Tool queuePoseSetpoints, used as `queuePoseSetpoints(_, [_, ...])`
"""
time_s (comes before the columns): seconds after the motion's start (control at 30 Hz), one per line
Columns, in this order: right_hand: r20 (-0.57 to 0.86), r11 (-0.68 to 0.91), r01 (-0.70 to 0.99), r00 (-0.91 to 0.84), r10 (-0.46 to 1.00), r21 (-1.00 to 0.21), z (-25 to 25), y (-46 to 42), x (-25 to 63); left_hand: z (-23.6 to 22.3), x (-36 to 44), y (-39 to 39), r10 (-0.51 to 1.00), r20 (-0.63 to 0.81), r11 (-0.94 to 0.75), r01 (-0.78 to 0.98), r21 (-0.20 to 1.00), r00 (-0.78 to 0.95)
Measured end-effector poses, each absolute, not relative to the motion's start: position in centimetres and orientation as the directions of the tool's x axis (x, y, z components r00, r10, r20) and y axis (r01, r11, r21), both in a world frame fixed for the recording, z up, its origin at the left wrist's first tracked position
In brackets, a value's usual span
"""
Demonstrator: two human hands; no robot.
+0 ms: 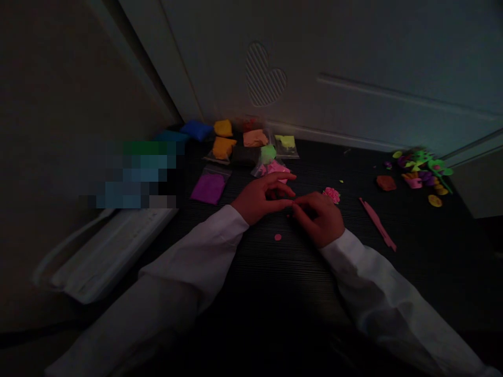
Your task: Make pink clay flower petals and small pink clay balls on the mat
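Over the dark table my left hand (261, 198) and my right hand (320, 217) meet at the fingertips. The left index finger reaches out and stands apart from the thumb, whose tip touches the right fingertips. My right thumb and index finger are pinched together; anything between them is too small to make out. Below the hands lies a small flat pink disc (277, 237). A pink ruffled clay flower (331, 195) with a pale green edge rests just behind my right hand. Partly behind my left hand is a bag of pink clay (271, 170).
Bags of purple (209, 188), orange (223, 148) and other coloured clay stand toward the back. A pink modelling tool (378, 224) lies right, near a reddish-brown lump (386, 183) and small colourful clay figures (422, 170). A white power strip (110, 256) is at left.
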State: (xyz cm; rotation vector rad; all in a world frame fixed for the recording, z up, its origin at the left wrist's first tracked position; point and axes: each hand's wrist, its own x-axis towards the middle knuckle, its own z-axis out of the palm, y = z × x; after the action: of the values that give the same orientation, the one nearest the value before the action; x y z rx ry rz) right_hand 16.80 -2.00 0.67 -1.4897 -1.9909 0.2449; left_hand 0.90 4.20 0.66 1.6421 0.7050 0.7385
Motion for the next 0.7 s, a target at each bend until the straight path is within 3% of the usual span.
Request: queuePoseSetpoints(0.7, [0.362, 0.324, 0.783, -0.136, 0.922, -0.531, 0.81, -2.05, 16.66, 0.8, 0.78, 4.14, 0.774, 0.052, -0.159, 0.115, 0.98, 0.631])
